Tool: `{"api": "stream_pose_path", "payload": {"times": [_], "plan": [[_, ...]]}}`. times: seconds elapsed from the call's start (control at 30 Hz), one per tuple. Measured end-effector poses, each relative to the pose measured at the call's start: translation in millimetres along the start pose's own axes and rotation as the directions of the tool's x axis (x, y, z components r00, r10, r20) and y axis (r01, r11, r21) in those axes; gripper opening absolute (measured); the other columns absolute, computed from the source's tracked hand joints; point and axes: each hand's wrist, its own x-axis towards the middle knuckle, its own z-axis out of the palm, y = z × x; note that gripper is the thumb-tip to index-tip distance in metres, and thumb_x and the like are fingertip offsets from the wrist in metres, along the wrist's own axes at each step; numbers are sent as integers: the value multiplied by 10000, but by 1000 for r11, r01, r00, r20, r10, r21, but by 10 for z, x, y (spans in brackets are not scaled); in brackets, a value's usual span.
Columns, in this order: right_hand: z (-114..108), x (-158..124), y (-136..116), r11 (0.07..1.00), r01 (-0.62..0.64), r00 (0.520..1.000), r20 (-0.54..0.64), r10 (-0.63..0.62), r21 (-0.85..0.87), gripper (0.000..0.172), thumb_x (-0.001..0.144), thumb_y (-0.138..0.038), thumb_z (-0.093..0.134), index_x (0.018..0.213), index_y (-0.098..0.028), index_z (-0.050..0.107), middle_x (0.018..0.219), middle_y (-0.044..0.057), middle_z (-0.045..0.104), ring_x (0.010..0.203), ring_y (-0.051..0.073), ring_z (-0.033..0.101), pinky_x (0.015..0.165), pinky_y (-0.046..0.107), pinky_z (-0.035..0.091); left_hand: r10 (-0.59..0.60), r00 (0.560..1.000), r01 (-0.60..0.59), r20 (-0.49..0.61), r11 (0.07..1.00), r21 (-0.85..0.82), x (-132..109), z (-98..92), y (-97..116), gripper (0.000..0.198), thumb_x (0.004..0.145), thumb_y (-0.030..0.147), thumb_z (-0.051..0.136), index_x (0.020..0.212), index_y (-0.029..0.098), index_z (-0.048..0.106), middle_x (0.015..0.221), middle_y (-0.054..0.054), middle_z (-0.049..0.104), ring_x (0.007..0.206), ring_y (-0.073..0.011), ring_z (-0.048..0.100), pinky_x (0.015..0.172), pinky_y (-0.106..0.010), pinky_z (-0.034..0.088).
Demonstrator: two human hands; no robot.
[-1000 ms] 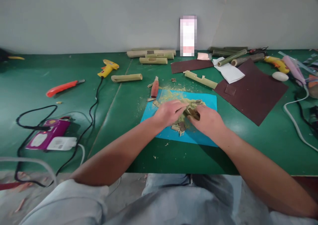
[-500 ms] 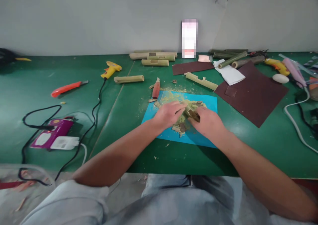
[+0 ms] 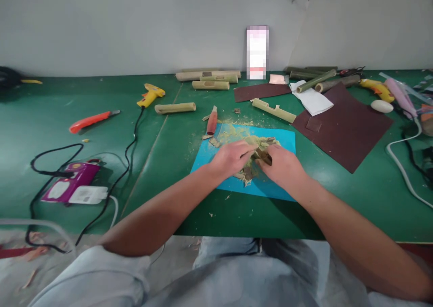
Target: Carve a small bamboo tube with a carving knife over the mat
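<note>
My right hand (image 3: 283, 163) is closed round a short brown piece of bamboo (image 3: 262, 155), held low over a blue sheet (image 3: 284, 140). My left hand (image 3: 232, 157) is at the near end of this bamboo, its fingers pinched together. Whatever lies between those fingertips is hidden. Pale green shavings (image 3: 252, 140) and small bamboo chips (image 3: 248, 176) are heaped on the sheet around and beneath both hands. Just beyond the left hand, a carving knife with a red handle (image 3: 212, 123) lies at the sheet's far edge.
Cut bamboo tubes (image 3: 210, 85) lie along the wall, and a notched one (image 3: 274, 111) lies nearer. An orange utility knife (image 3: 91, 121), yellow glue gun (image 3: 149, 97) and purple power strip (image 3: 72, 183) are left; brown sheets (image 3: 348, 135) and a white egg-shaped object (image 3: 382, 106) are right.
My left hand has slid slightly right along the bamboo, its fingertips now closer to my right hand. My right hand keeps its hold and has barely moved.
</note>
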Motion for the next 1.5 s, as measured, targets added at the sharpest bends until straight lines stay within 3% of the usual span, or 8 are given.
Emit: {"api": "stream_pose_path", "payload": {"times": [0.33,0.7,0.83,1.0,1.1,1.23,1.37,1.5], "plan": [[5,8,9,1000,-1,1000,6,1,-10,184,985,-362,660,977,-179,685,1073,127,744,945,260,684,703,331,420,-33,998,36,-50,998,56,-19,15,-21,317,1093,297,523,1184,196,809,957,-78,805,868,-197,754,763,-304,600],[-9,4,-3,1000,2,1000,8,-1,-21,192,999,-357,645,922,-185,682,1042,125,740,897,249,676,675,333,400,6,999,-7,39,1000,29,-14,0,1,316,1094,292,526,1251,214,788,1048,-73,816,965,-202,771,826,-304,610],[-15,-5,-19,1000,-5,1000,-6,5,-24,189,1001,-348,642,931,-182,700,1064,129,735,920,252,681,693,338,420,-34,999,37,-35,995,88,-24,3,-17,323,1094,323,525,1213,213,804,938,-70,805,859,-188,755,753,-286,601],[-21,-21,-56,999,-32,999,-39,32,7,193,972,-335,694,1071,-172,722,1150,131,742,956,262,697,708,341,443,0,1000,-1,17,998,60,-13,3,-61,320,1095,310,519,1244,223,789,1045,-76,818,958,-206,772,820,-308,617],[-35,-25,-71,999,-36,998,-50,36,-9,153,984,-324,675,986,-184,736,1088,121,762,925,254,699,710,341,440,-28,999,30,-23,996,86,1,-7,-97,315,1091,306,527,1215,214,801,1010,-77,816,945,-217,773,813,-323,613],[-52,-25,-69,998,-13,999,-49,10,-66,202,1002,-318,651,879,-182,736,971,116,766,926,260,696,729,347,442,22,999,-25,46,999,47,7,-16,-106,326,1096,318,525,1268,223,785,1070,-69,821,968,-206,776,824,-310,612],[-43,-35,-56,996,7,997,-77,-14,-85,225,1016,-310,616,901,-179,757,1004,122,759,954,262,694,738,352,453,-12,1000,13,-5,999,51,15,-18,-84,318,1087,305,533,1233,223,802,1054,-82,824,937,-213,773,809,-324,615],[-30,-53,-43,997,18,996,-84,-24,-81,226,1009,-326,620,922,-181,770,1056,118,749,951,256,696,709,353,452,33,996,-34,83,999,5,18,-17,-52,323,1086,306,532,1288,258,780,1089,-67,820,983,-205,774,824,-311,616]]}}
